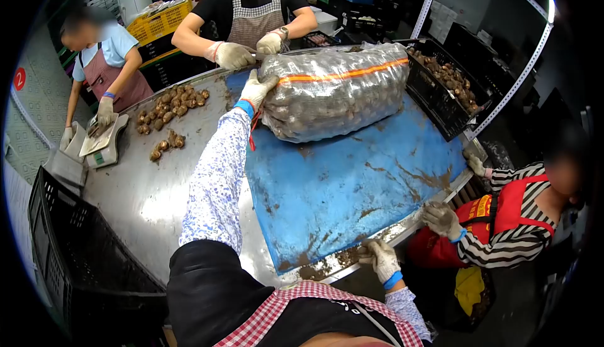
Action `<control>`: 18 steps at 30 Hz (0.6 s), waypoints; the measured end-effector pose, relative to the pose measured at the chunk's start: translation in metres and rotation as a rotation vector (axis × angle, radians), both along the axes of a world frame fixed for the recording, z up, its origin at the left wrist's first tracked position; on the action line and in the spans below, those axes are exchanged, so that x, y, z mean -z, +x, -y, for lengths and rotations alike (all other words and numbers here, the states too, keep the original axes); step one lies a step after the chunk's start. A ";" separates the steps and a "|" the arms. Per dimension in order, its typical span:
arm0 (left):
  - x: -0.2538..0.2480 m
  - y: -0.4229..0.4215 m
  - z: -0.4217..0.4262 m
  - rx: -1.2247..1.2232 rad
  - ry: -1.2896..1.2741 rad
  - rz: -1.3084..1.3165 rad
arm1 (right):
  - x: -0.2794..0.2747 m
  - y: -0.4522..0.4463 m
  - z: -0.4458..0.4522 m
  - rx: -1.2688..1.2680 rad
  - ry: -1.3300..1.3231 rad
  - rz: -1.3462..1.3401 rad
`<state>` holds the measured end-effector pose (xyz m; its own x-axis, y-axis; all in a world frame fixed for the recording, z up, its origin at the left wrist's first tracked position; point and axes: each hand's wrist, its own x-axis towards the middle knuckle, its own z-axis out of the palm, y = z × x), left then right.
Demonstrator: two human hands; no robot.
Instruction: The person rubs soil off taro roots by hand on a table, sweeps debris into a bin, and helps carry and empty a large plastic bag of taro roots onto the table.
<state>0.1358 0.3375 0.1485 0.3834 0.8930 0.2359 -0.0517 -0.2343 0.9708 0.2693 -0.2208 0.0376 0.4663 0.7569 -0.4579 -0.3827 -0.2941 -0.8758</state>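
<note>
A large clear plastic sack (pixel 340 98) with an orange stripe lies across the far side of a blue mat (pixel 352 183). My left hand (pixel 257 89), in a white glove, reaches across the table and grips the sack's left end, thumb on the plastic. Red string (pixel 253 134) dangles beside that wrist. Gloved too, my right hand (pixel 380 260) is at the near table edge, fingers apart and holding nothing. Opposite me, a co-worker's gloved hands (pixel 234 55) are at the sack's far left corner with a thin tool, its kind unclear.
Taro-like tubers (pixel 173 105) are piled on the metal table, near a scale (pixel 104 142) used by another person. A black crate of tubers (pixel 447 83) stands at the far right. An empty black crate (pixel 82 246) is at left. A person in red (pixel 481 221) stands at right.
</note>
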 end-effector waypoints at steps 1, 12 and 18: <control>-0.005 -0.002 0.003 -0.085 0.025 -0.048 | -0.003 0.002 -0.008 0.010 0.023 0.011; -0.015 -0.011 -0.053 -0.123 0.284 -0.793 | -0.142 0.037 -0.278 -0.069 0.382 1.553; -0.016 -0.020 -0.041 -0.133 0.374 -0.503 | -0.117 0.081 -0.391 0.248 0.428 1.865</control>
<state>0.1161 0.3783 0.1640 0.4200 0.8328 0.3606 0.4419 -0.5347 0.7203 0.3505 0.1704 0.1551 0.1709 0.5169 0.8388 0.9852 -0.0762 -0.1538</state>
